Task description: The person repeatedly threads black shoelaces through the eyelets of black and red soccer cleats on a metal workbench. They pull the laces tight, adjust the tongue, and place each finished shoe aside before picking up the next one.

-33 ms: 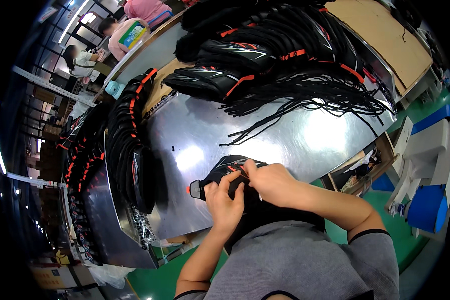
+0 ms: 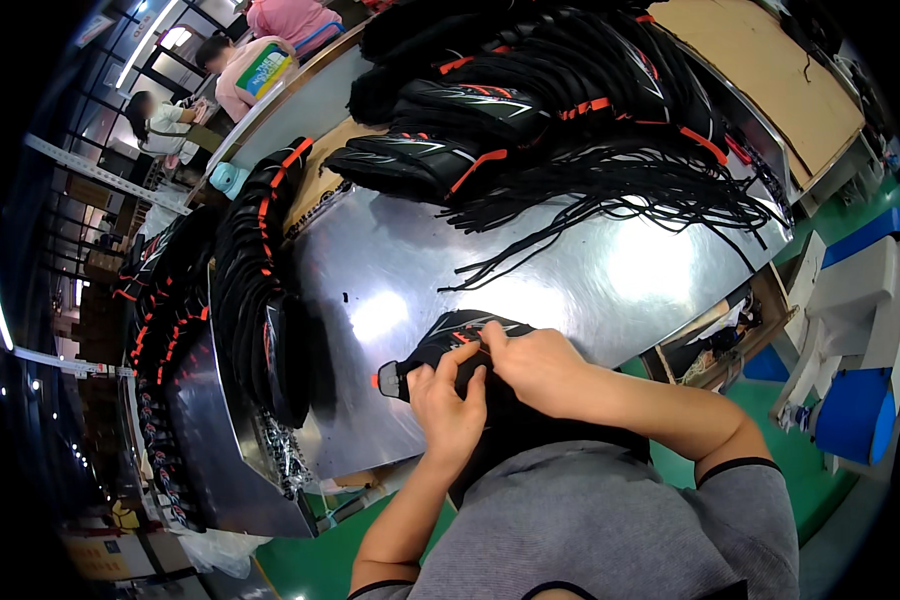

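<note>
Black shoe upper (image 2: 448, 345) sits at the counter's (image 2: 590, 270) near edge; we note both hands grasping it, left hand (image 2: 450, 410) beneath, right hand (image 2: 535, 365) pinching its lace; no shift is evident.

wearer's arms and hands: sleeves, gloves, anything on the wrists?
Both hands bare: left hand and right hand show no gloves, rings, watch or wristbands. Forearms are bare too. The person wears a grey short-sleeved top; each sleeve ends above the elbow in a thin dark trim band. No cables, straps or markings show on either arm.
</note>
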A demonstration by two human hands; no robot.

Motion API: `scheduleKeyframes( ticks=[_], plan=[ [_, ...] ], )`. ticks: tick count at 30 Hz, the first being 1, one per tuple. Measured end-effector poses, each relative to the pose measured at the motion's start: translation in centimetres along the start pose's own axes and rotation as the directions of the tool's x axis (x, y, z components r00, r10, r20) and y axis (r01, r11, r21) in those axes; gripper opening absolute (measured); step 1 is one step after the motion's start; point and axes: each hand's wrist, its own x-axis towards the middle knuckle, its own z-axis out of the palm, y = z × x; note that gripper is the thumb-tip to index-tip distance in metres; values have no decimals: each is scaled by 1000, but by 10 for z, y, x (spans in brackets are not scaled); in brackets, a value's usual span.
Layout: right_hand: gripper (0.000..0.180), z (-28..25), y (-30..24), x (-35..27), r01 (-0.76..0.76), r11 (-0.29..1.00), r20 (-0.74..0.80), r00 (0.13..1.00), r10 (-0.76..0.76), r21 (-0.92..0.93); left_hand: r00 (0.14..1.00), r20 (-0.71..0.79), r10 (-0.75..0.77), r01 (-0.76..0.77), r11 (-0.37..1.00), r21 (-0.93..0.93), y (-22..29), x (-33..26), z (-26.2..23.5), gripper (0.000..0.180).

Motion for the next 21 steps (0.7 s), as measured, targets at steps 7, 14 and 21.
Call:
scheduleKeyframes(
  ticks=[7,14,21],
  plan=[
    [40,13,3,11,73,991,-62,995,-81,-115,999,-16,-45,45,998,-42,-7,4,4,22],
    [14,-4,43,-20,-157,914,-413,854,316,374,917,247,-313,396,790,-468,-23,25,-4,39],
    [9,45,47,-19,42,938,-684,695,221,345,987,20,-160,160,987,10,-6,19,12,78]
  ],
)
